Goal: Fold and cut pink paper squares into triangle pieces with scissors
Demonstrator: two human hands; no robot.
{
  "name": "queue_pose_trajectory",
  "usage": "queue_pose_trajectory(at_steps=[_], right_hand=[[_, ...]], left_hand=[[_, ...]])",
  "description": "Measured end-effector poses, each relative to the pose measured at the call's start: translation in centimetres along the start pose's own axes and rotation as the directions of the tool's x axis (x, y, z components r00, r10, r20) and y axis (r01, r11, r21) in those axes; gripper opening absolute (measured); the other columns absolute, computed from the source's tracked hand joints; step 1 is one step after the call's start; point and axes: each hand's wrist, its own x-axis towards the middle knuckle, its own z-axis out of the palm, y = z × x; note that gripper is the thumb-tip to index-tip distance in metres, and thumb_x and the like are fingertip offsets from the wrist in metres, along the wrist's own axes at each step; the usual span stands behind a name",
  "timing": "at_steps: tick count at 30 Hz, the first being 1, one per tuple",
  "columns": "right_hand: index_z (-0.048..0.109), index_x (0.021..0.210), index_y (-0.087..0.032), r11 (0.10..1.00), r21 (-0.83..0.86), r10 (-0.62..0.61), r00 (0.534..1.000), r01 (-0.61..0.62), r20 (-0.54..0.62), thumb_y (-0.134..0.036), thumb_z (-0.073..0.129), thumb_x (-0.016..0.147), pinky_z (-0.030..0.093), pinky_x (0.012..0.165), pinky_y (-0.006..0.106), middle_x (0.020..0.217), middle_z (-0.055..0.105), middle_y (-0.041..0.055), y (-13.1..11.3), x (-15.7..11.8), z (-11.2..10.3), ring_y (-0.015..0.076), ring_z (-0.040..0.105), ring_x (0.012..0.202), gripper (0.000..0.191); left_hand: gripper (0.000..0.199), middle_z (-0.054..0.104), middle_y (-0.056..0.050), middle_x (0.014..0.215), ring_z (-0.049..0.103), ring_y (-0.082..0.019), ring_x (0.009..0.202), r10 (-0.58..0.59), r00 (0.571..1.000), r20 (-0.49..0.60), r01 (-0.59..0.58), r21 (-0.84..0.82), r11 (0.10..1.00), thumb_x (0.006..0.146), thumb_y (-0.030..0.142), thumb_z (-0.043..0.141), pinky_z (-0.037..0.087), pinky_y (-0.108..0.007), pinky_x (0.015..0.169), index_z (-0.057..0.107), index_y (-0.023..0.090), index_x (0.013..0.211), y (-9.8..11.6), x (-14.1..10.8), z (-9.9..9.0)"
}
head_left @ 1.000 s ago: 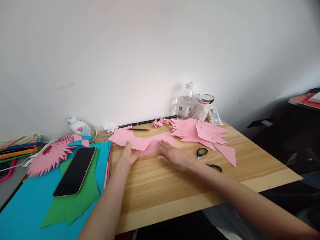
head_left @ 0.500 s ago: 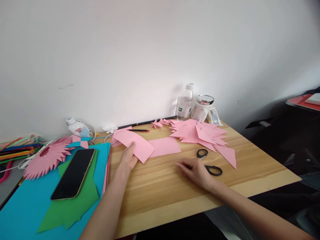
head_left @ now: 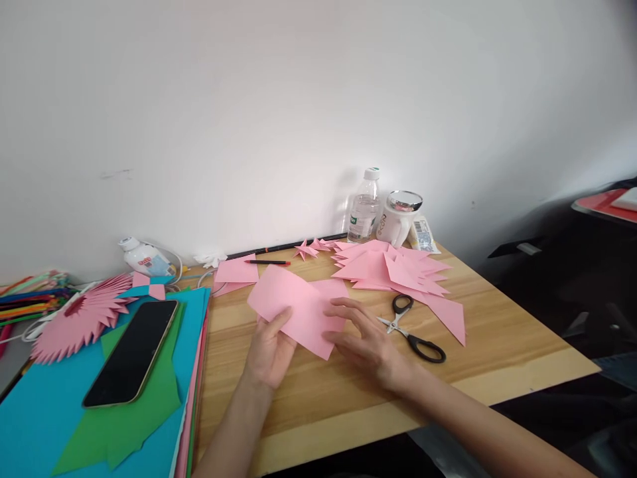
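My left hand [head_left: 273,350] grips a pink paper sheet [head_left: 293,309] by its near edge, thumb on top. The sheet is raised and tilted over the wooden table. At its right edge is my right hand [head_left: 365,338], fingers apart and slightly curled; whether the fingertips touch the sheet I cannot tell. Behind it lies a second pink sheet [head_left: 337,288], partly hidden. Black-handled scissors [head_left: 397,325] rest half-spread just right of my right hand. Beyond them is a pile of folded pink paper pieces [head_left: 383,265].
A water bottle [head_left: 364,206] and a white mug [head_left: 399,219] stand against the wall. A dark pencil [head_left: 269,262] and small pink paper stars [head_left: 306,250] lie at the back. On the left, a phone [head_left: 132,352] rests on green paper [head_left: 119,431] over blue sheets [head_left: 30,425].
My left hand has brought the pink sheet nearer and to the right. My right hand has left the scissors, moved left to the sheet and spread its fingers. The view has shifted slightly.
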Motion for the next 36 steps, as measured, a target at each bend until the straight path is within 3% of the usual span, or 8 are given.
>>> queue_pose_trajectory(at_steps=[9,13,16,18,21,25,29,36], right_hand=[[0.065,0.084,-0.022,0.953,0.181,0.269,0.951,-0.241,-0.153,-0.011,0.048,0.086,0.049,0.090,0.046,0.098,0.068,0.0074,4.2,-1.4,-2.5,0.0247,0.057,0.110,0.020],[0.060,0.086,-0.022,0.465,0.717,0.780,0.624,-0.518,-0.055,-0.037,0.046,0.090,0.053,0.082,0.039,0.086,0.065,0.0067,2.7,-0.3,-1.7,0.0206,0.063,0.088,0.021],[0.049,0.073,-0.022,0.086,0.871,0.802,0.553,-0.484,0.228,-0.048,0.045,0.088,0.054,0.072,0.034,0.066,0.054,0.0014,2.0,0.6,-0.9,0.0173,0.060,0.071,0.030],[0.043,0.068,-0.022,0.036,0.880,0.790,0.553,-0.474,0.265,-0.048,0.046,0.087,0.053,0.068,0.032,0.061,0.047,-0.0012,1.7,0.9,-0.4,0.0157,0.056,0.064,0.032],[0.043,0.066,-0.021,0.288,0.801,0.758,0.636,-0.525,0.145,-0.047,0.042,0.091,0.050,0.064,0.030,0.060,0.047,-0.0006,0.4,0.9,0.1,0.0154,0.053,0.061,0.035],[0.056,0.084,-0.019,0.896,0.353,0.215,0.960,-0.267,0.181,-0.040,0.056,0.088,0.047,0.071,0.032,0.088,0.062,0.0083,-2.5,0.6,0.9,0.0194,0.057,0.081,0.022],[0.056,0.089,-0.018,0.990,0.142,-0.047,0.926,-0.008,0.375,-0.033,0.054,0.090,0.047,0.073,0.032,0.093,0.064,0.0093,-4.3,0.9,2.4,0.0194,0.056,0.084,0.016],[0.058,0.092,-0.017,0.938,0.184,0.177,0.863,-0.293,0.473,-0.033,0.064,0.083,0.044,0.062,0.024,0.086,0.064,0.0042,-3.5,2.1,2.8,0.0141,0.057,0.070,0.019]], left_hand=[[0.056,0.073,-0.009,0.099,0.068,-0.020,0.094,0.096,0.989,-0.114,-0.052,0.339,0.940,0.068,0.001,0.067,0.054,-0.029,0.085,0.059,0.015,0.121,0.9,-0.4,-5.3],[0.044,0.069,-0.005,0.114,0.052,-0.016,0.123,0.215,0.971,-0.107,-0.129,0.523,0.843,0.071,0.000,0.065,0.037,-0.023,0.104,0.068,0.020,0.109,-0.8,-1.7,-5.6],[0.029,0.069,-0.006,0.114,0.052,-0.016,0.123,0.205,0.969,-0.139,-0.083,0.597,0.798,0.072,0.000,0.065,0.032,-0.023,0.107,0.074,0.019,0.092,-0.9,-2.3,-5.4],[0.026,0.069,-0.007,0.113,0.054,-0.019,0.120,0.166,0.972,-0.164,-0.032,0.611,0.791,0.072,0.000,0.066,0.035,-0.027,0.107,0.075,0.018,0.089,-0.4,-2.5,-5.3],[0.022,0.069,-0.009,0.113,0.057,-0.021,0.116,0.123,0.978,-0.169,0.014,0.639,0.769,0.072,0.002,0.065,0.040,-0.028,0.102,0.075,0.015,0.087,0.2,-2.6,-5.6],[0.023,0.071,-0.011,0.106,0.066,-0.020,0.092,0.030,0.986,-0.163,0.078,0.615,0.784,0.073,0.007,0.066,0.052,-0.026,0.078,0.074,0.012,0.095,0.4,-2.6,-6.3],[0.029,0.074,-0.010,0.094,0.066,-0.017,0.077,-0.017,0.992,-0.125,0.086,0.577,0.812,0.070,0.009,0.070,0.053,-0.025,0.069,0.073,0.011,0.099,0.1,-2.6,-6.7],[0.027,0.073,-0.011,0.090,0.067,-0.018,0.076,-0.041,0.992,-0.116,0.097,0.525,0.845,0.064,0.013,0.075,0.054,-0.026,0.069,0.074,0.010,0.091,0.6,-2.7,-7.1]])
